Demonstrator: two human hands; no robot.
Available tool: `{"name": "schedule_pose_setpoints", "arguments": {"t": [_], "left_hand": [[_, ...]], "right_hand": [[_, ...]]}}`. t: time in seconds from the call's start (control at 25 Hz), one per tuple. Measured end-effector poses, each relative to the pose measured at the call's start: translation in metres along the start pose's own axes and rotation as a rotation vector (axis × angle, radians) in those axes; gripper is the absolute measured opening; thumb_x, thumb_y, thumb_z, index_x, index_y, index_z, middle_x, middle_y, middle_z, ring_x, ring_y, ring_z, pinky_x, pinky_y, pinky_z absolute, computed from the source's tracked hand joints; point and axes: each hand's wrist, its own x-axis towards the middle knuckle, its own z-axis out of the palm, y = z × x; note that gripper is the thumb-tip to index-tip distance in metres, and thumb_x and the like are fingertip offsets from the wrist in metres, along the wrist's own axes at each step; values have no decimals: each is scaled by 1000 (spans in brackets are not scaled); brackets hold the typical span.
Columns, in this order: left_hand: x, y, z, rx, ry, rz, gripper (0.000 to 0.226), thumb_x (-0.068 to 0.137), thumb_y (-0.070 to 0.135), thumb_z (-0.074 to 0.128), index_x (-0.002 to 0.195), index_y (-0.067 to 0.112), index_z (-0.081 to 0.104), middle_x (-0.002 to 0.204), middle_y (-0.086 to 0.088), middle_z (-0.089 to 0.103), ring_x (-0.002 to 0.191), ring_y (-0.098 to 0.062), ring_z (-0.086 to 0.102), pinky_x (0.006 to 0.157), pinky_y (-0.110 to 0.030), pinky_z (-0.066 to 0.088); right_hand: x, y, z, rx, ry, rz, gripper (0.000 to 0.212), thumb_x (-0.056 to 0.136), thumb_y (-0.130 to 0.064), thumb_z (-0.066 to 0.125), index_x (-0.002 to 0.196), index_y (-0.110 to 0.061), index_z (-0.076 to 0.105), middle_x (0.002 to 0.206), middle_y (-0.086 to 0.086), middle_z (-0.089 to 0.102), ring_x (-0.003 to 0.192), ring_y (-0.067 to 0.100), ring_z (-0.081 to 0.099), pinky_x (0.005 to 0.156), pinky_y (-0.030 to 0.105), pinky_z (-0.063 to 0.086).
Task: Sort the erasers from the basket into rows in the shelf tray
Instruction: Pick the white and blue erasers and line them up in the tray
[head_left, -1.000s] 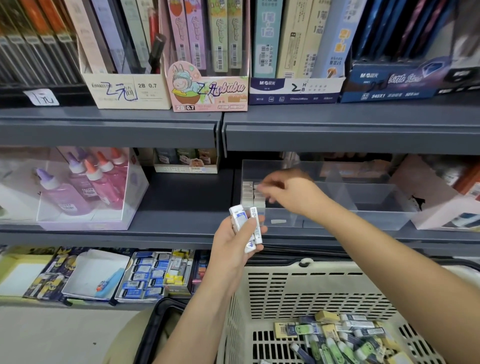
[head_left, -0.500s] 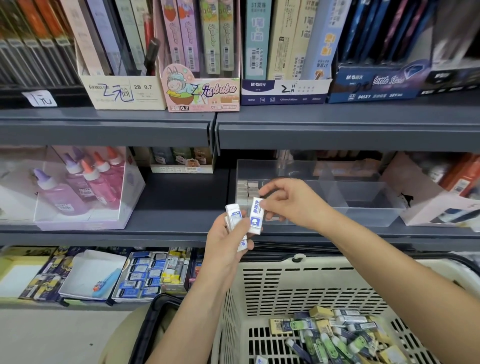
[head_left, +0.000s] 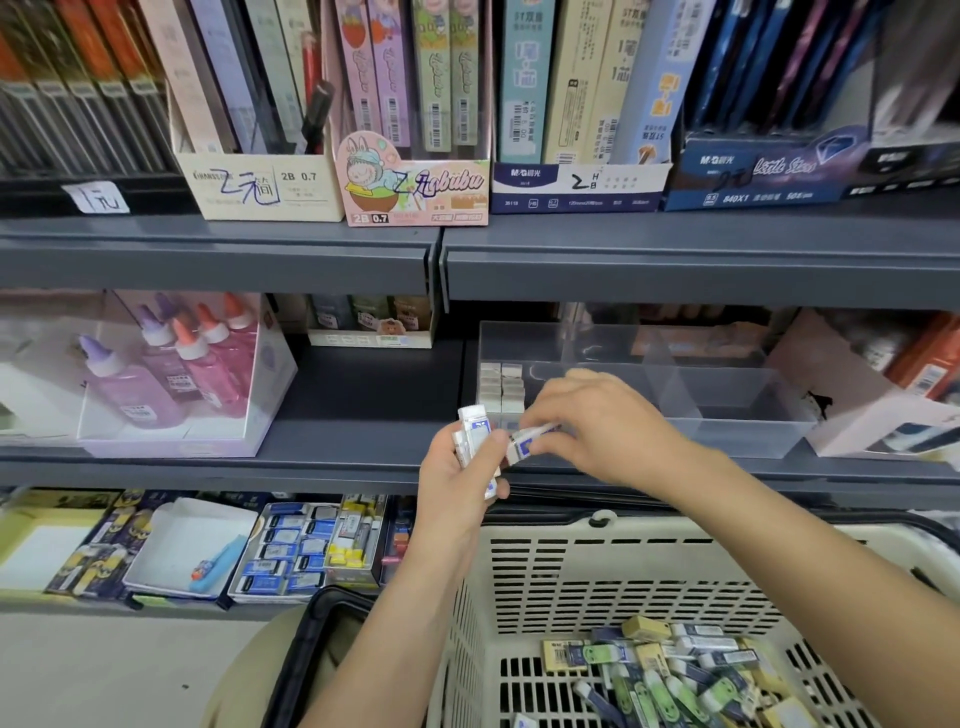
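Note:
My left hand grips a small stack of white erasers with blue sleeves, held upright in front of the shelf edge. My right hand pinches one white-and-blue eraser just beside that stack. Behind them a clear plastic shelf tray with dividers holds a short row of white erasers in its left compartment. Below, a cream plastic basket contains several loose erasers in white, yellow, green and dark sleeves.
A clear box of pink and purple glue bottles stands on the same shelf to the left. Pencil-lead boxes fill the shelf above. The lower shelf holds eraser boxes and a white tray. A pink box sits right of the tray.
My right hand came back from the tray to my left hand and took one eraser from the stack. The view shifted slightly.

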Motion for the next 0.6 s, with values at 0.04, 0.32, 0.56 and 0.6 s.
{"name": "schedule_pose_setpoints", "arguments": {"t": [0.04, 0.32, 0.56, 0.6], "left_hand": [[0, 1, 0, -30, 15, 7, 9, 89, 13, 60, 97, 12, 55, 82, -4, 66, 70, -13, 62, 49, -20, 43], [0, 1, -1, -30, 14, 14, 6, 91, 11, 57, 95, 13, 54, 72, 1, 65, 66, -9, 61, 50, -20, 43], [2, -2, -1, 7, 13, 10, 12, 89, 12, 60, 100, 14, 57, 74, 3, 66, 67, -8, 62, 52, -20, 46], [3, -2, -2, 5, 12, 11, 12, 89, 12, 60, 100, 14, 57, 75, 3, 66, 67, -8, 62, 52, -20, 46]], "right_hand": [[2, 4, -2, 59, 31, 49, 17, 83, -35, 64, 97, -26, 70, 92, -9, 66, 86, 13, 54, 82, 29, 43], [51, 40, -6, 347, 118, 524, 9, 85, -22, 61, 92, -18, 59, 89, -1, 61, 85, 18, 55, 75, 25, 42], [68, 36, 14, 365, 43, 461, 22, 85, -16, 62, 106, -20, 55, 92, -1, 65, 84, 17, 59, 75, 21, 40], [70, 34, 17, 355, 23, 467, 23, 86, -16, 61, 108, -21, 55, 96, 1, 67, 86, 18, 60, 76, 21, 40]]}}
